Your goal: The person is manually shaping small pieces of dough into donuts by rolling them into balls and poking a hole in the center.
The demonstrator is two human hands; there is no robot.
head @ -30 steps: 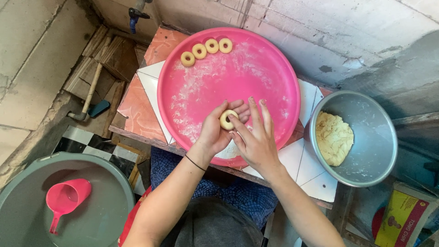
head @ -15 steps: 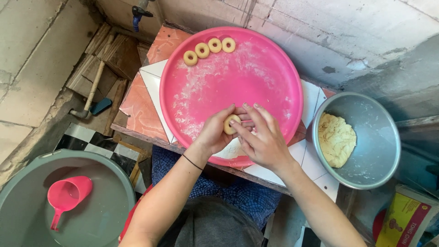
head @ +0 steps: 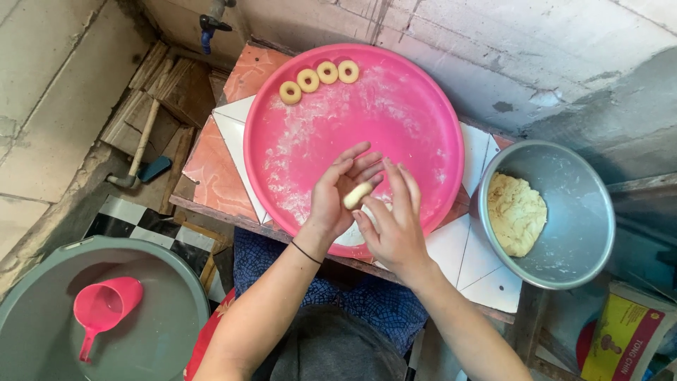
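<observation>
Fingers: both sets are spread fairly wide and held flat; the left hand (head: 337,201) and the right hand (head: 393,229) press a short pale roll of dough (head: 357,195) between them, the roll lying across the left fingers (head: 356,169) with the right fingers (head: 402,190) laid beside it.
Dough roll: above the near edge of the round pink plastic tray (head: 423,120), toward 6 o'clock on it, clear of the surface as far as can be seen.
Step in hand: judging by the pose, a piece of dough is being rolled into a short rope between the palms.
Next move, as a judgement: the rope would need even thickness and its two ends brought round and pinched, to match the rings already made.
Left wrist: a thin black band (head: 305,252).
Lap: blue patterned cloth (head: 352,296) under the tiled board.
Basin: a grey round tub (head: 155,331) at 8 o'clock, with a pink plastic scoop (head: 102,310) inside.
Bowl: a grey metal bowl (head: 571,261) at 3 o'clock, holding a lump of pale yellow dough (head: 517,214).
Tray surface: dusted with white flour (head: 310,134).
Rings: four small dough rings (head: 317,73) in a curved row at 11 to 12 o'clock on the tray, touching or nearly so.
Far corner: a hammer with a wooden handle (head: 139,152) on planks at 10 o'clock.
</observation>
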